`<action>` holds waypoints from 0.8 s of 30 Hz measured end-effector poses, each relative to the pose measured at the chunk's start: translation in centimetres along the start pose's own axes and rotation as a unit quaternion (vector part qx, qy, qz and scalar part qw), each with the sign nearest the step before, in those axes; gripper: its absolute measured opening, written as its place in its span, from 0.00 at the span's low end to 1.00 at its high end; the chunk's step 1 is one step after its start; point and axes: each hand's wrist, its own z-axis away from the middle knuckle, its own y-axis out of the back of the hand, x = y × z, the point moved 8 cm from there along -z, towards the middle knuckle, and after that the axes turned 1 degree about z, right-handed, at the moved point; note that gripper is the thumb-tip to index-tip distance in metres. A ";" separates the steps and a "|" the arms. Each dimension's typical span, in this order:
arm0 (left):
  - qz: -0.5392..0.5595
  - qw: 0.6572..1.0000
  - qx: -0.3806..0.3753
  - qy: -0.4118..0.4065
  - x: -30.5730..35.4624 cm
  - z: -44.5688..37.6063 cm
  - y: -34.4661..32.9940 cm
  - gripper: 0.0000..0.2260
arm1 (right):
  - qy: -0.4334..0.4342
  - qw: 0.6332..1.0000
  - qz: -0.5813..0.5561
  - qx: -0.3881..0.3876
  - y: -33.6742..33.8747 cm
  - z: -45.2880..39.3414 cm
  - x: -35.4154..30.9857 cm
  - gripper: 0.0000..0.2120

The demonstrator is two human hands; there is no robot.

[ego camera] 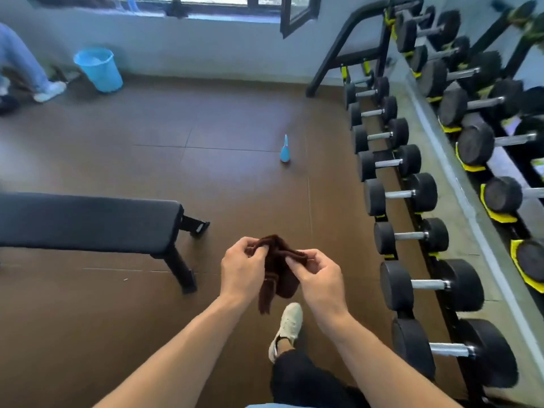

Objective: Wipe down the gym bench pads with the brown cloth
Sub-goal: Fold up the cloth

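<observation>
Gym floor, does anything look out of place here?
One thing: a small blue bottle stands alone in the middle of the floor, away from the bench and the dumbbell rack. It could be tripped over.

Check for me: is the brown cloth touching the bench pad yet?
Apart. The head view shows the brown cloth held up in front of the body by the left hand and right hand, with bare floor between it and the bench pad.
</observation>
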 end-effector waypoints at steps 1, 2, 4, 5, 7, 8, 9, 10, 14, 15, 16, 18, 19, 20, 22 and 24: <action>-0.007 1.000 0.008 0.010 1.4 -2.6 -1.1 0.04 | 0.002 1.000 -0.005 -0.010 -0.5 -2.4 -0.8 0.04; -0.008 1.000 0.016 0.023 2.7 -5.0 -2.1 0.04 | 0.000 1.000 -0.009 -0.025 -1.1 -4.7 -1.5 0.05; -0.006 0.999 0.025 0.047 5.2 -9.6 -3.9 0.03 | -0.007 0.999 -0.009 -0.049 -1.9 -9.7 -3.3 0.07; -0.009 0.998 0.024 0.057 6.3 -11.9 -4.7 0.03 | -0.007 0.999 -0.005 -0.053 -2.1 -12.2 -4.2 0.07; -0.010 0.997 0.017 0.074 8.1 -16.2 -6.2 0.04 | -0.004 0.999 0.002 -0.044 -2.3 -17.0 -6.0 0.06; -0.006 0.997 0.007 0.078 9.1 -18.3 -7.1 0.05 | -0.004 0.999 0.000 -0.034 -2.4 -19.4 -6.7 0.06; -0.008 0.996 -0.006 0.084 10.0 -20.4 -8.0 0.05 | -0.006 1.000 -0.002 -0.025 -2.6 -21.8 -7.3 0.06; -0.009 0.995 -0.017 0.095 10.8 -22.6 -9.0 0.06 | -0.012 1.000 -0.004 -0.019 -3.0 -24.2 -7.8 0.06; 0.011 0.989 -0.059 0.134 13.2 -32.6 -12.4 0.10 | -0.040 0.998 -0.002 -0.048 -5.3 -34.8 -9.1 0.16; 0.028 0.986 -0.079 0.142 13.8 -35.3 -13.4 0.12 | -0.047 0.998 0.016 -0.042 -5.4 -37.8 -9.4 0.19; 0.065 0.980 -0.102 0.157 14.3 -37.9 -14.3 0.13 | -0.051 0.998 0.033 -0.029 -5.4 -40.7 -9.7 0.20; 0.138 0.962 -0.143 0.188 15.6 -43.2 -16.2 0.14 | -0.055 0.997 0.053 -0.002 -5.5 -46.6 -10.8 0.16; 0.136 0.961 -0.150 0.186 15.9 -45.8 -16.7 0.13 | -0.059 0.997 0.057 0.001 -5.6 -49.2 -11.5 0.13; 0.099 0.970 -0.149 0.165 16.6 -49.3 -17.2 0.13 | -0.059 0.997 0.059 0.000 -6.0 -52.5 -12.4 0.11; -0.009 0.987 -0.131 0.088 17.3 -54.2 -16.9 0.13 | -0.049 0.997 0.056 -0.021 -6.6 -56.1 -15.0 0.10; -0.087 0.978 -0.183 0.045 18.6 -59.9 -18.2 0.21 | -0.049 0.997 0.031 -0.058 -7.1 -61.0 -17.9 0.11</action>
